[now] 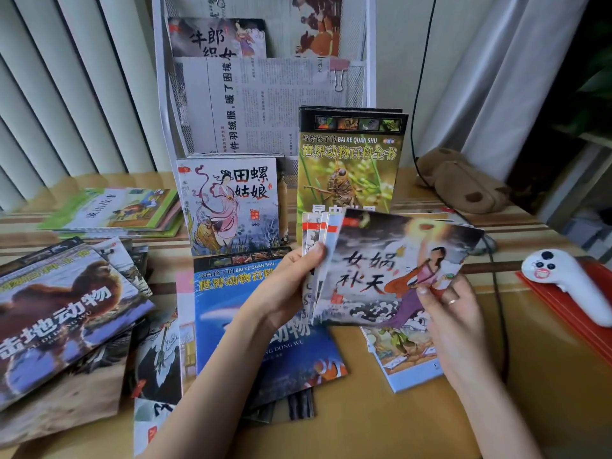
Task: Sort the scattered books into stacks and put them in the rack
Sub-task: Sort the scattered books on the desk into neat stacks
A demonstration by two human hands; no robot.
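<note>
Gripping a fanned stack of thin books, left hand and right hand pinch opposite edges with curled fingers.

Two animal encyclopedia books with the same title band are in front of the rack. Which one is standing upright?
The green insect-cover book, leaning against the rack. The blue-cover book with the clownfish lies flat on the table.

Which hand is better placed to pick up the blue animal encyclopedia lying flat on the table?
Left. The left hand hovers directly over the blue animal encyclopedia, but first must release the fanned picture books; the right hand is farther off.
</note>
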